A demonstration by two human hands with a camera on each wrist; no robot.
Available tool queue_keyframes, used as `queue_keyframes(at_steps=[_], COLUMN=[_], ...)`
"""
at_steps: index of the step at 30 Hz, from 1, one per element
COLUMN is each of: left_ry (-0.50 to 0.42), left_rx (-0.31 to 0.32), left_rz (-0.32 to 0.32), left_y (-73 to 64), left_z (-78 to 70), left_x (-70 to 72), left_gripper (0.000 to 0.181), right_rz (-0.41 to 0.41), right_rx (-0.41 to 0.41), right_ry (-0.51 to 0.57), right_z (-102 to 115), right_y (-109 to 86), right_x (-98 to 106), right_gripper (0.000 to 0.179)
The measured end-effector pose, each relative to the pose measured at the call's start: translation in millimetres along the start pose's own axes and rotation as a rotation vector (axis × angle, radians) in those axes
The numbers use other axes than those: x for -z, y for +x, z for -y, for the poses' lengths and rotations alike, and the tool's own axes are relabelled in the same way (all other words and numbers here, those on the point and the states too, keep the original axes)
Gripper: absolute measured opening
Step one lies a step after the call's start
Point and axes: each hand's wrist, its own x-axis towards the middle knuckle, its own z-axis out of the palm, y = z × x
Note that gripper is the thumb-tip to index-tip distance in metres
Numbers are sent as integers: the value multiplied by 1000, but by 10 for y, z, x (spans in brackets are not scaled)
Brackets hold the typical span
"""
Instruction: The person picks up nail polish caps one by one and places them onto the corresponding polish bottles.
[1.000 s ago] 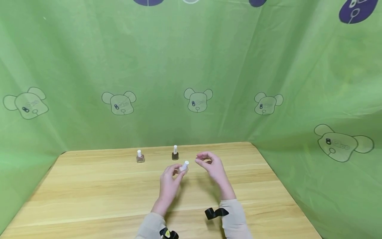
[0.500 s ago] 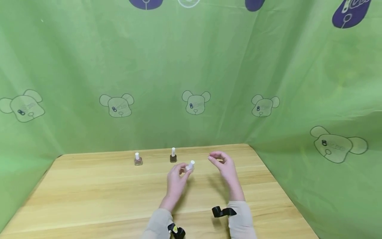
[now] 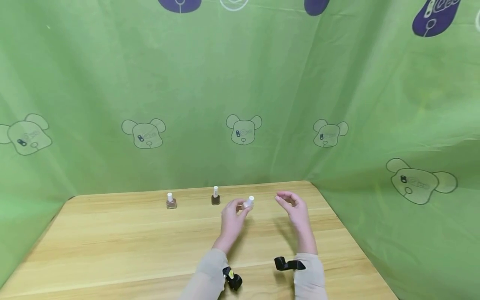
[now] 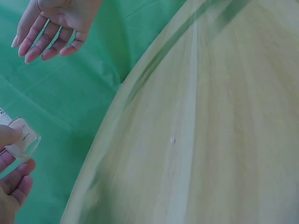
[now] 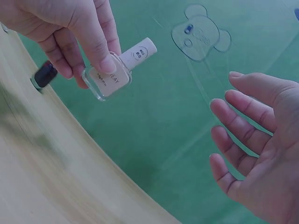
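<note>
My left hand (image 3: 232,218) pinches a nail polish bottle (image 5: 110,79) with pale contents and a white cap between thumb and fingers, above the table. The bottle tilts, its cap pointing up and to the right in the right wrist view. To the right of it, my right hand (image 3: 298,210) hovers with loosely bent fingers and holds nothing. A dark nail polish bottle (image 3: 215,199) stands upright near the table's back edge, left of the held one. Farther left stands a mauve nail polish bottle (image 3: 171,203), also white-capped.
The wooden table (image 3: 131,250) reaches back to a green curtain (image 3: 198,83) printed with bear heads, which also hangs along both sides. Each sleeve carries a black strap, such as the right one (image 3: 289,264).
Both hands have moved to the right, the left one carrying the pale bottle away from the dark one. The two standing bottles stay in place while the head view shifts slightly.
</note>
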Motion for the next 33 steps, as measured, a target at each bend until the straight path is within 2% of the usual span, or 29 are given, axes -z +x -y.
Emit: queue_keyframes(at_steps=[5,12,16,20,26,29,33], left_ry=[-17,0,9,-14,-104,-126,-96], left_rx=[3,28,31,46,86,74,44], left_rz=[2,12,-3,-7,0,22,62], left_y=[66,154,213,265,349,393,461], left_z=[5,37,70,120,256,336,413], left_x=[-136,-304,-371,-420,-477,-498,-500], left_gripper=[28,25,25,25,26,26,26], right_rz=[-7,-37,-35,-43,-50,-58,-52], right_rx=[-29,-54,-73,-105,-142,-158,-174], right_ry=[51,41,49,58,54,65,70], right_z=[-69,-160,-225,-291,-396,-445,-494], right_y=[5,12,20,6,-8,-3,13], right_x=[123,270,349,428,533,571,579], right_gripper=[39,34,34,37,41,39,31])
